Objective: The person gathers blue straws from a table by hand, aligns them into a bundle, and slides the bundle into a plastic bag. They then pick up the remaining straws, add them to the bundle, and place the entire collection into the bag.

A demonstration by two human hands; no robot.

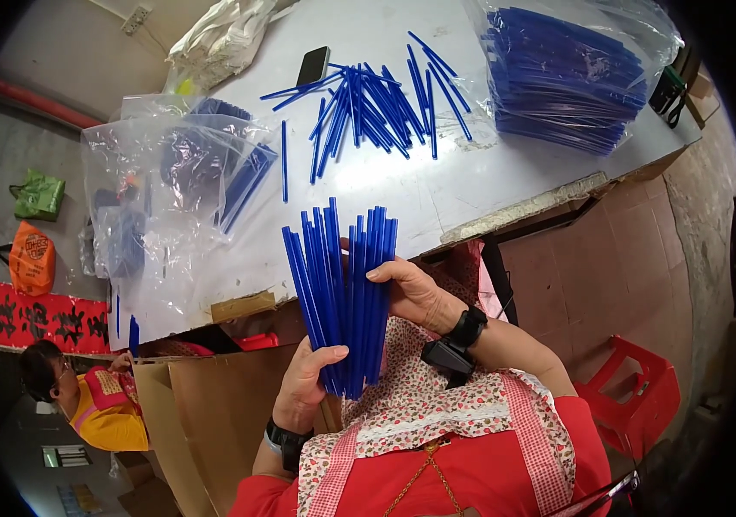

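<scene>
A bundle of long, thin blue plastic tubes (346,302) stands roughly upright in front of my chest, its tops uneven and slightly fanned. My left hand (306,375) grips the lower left of the bundle, thumb across the front. My right hand (415,293) is closed around the upper right side, its thumb resting on the tubes; most of its fingers are hidden behind them. On the white table beyond, a loose pile of similar blue tubes (372,112) lies in a tangle, and a single tube (284,162) is off to its left.
A clear bag packed with blue tubes (562,77) is at the right; another clear bag (178,172) lies left. A phone (313,65) is behind the pile. Cardboard (221,414) stands by my left arm, a red stool (635,392) at right. Another person (109,405) is at far left.
</scene>
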